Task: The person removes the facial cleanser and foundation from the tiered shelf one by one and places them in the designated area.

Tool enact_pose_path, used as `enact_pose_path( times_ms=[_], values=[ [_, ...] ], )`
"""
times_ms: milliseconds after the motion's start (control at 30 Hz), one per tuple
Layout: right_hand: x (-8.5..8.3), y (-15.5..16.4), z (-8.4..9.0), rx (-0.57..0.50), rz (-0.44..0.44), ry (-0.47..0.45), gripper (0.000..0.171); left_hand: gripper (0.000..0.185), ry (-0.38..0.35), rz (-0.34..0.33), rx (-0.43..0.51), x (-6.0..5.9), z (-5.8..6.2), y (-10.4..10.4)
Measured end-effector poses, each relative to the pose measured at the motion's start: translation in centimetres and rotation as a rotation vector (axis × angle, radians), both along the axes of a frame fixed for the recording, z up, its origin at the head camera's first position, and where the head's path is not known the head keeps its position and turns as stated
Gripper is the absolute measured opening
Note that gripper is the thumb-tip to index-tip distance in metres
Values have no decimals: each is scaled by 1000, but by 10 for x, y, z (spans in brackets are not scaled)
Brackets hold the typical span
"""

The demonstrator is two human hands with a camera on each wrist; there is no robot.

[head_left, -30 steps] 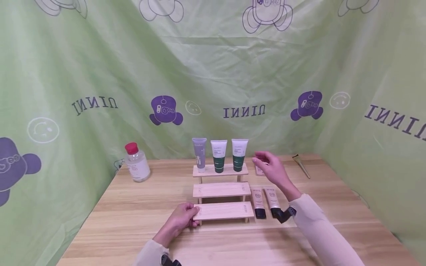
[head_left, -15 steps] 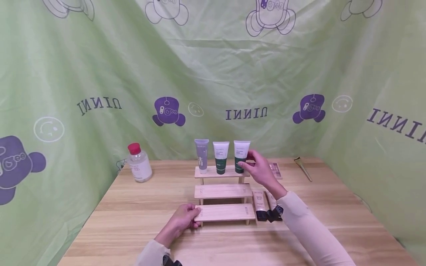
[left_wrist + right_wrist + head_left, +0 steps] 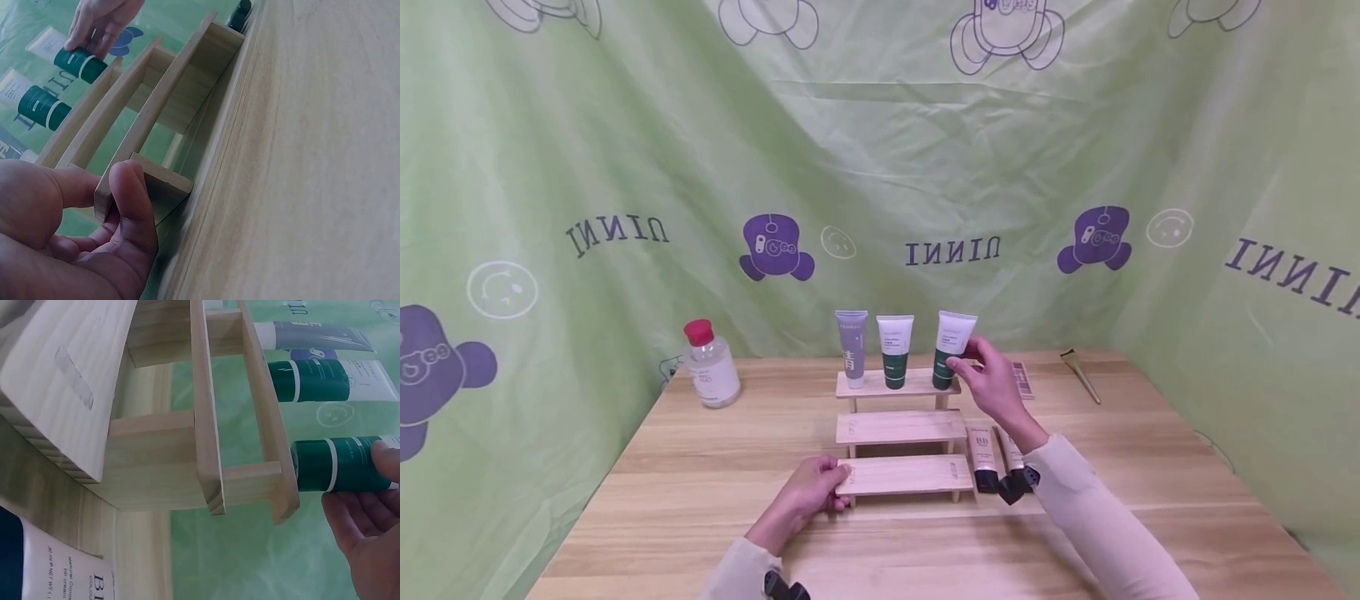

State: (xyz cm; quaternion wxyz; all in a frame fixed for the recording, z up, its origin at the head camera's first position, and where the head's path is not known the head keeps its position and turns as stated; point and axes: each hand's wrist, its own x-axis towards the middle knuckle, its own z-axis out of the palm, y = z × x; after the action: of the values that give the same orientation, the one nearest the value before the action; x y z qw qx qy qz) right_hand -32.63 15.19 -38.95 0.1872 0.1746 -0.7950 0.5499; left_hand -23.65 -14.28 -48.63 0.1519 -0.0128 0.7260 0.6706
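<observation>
A three-tier wooden display stand (image 3: pixel 901 427) is on the table, its lowest shelf nearest the person. My left hand (image 3: pixel 811 487) pinches the left end of that lowest shelf, thumb on top and fingers beneath, as the left wrist view shows. At the right end of the top shelf my right hand (image 3: pixel 992 379) holds a white and green squeeze tube (image 3: pixel 952 346) between thumb and fingers. The tube leans slightly right, its green cap right at the shelf surface. A matching white and green tube (image 3: pixel 894 350) and a purple-grey tube (image 3: pixel 851 346) stand upright to its left.
Two BB cream tubes (image 3: pixel 982 454) lie right of the stand, one partly covered by the right wrist's camera. A palette (image 3: pixel 1023 381) and a brush (image 3: pixel 1081 377) lie behind at right. A clear bottle with a red cap (image 3: pixel 711 367) stands at back left.
My right hand has come left from above the palette and taken hold of the right-hand tube, which has shifted slightly right and tilted. The left hand stays on the lowest shelf.
</observation>
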Motion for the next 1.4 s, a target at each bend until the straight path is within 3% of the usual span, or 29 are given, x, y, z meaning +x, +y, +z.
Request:
enact_pose_path(
  times_ms=[233, 367, 600, 833, 1167, 1400],
  values=[
    [23, 22, 3, -63, -17, 19, 37, 22, 8, -7, -4, 0, 1, 0],
    [41, 43, 2, -37, -28, 12, 39, 22, 4, -8, 4, 0, 0, -1],
    [59, 89, -10, 18, -177, -4, 35, 23, 0, -1, -2, -1, 3, -2],
    [70, 127, -26, 134, -261, -217, 38, 25, -2, 2, -7, 0, 2, -3],
    [69, 149, -41, 217, -174, -548, 47, 23, -7, -8, 13, 0, 2, -3],
    [66, 147, -51, 255, -153, -645, 42, 24, -4, -7, -12, 0, 0, -3]
  ],
)
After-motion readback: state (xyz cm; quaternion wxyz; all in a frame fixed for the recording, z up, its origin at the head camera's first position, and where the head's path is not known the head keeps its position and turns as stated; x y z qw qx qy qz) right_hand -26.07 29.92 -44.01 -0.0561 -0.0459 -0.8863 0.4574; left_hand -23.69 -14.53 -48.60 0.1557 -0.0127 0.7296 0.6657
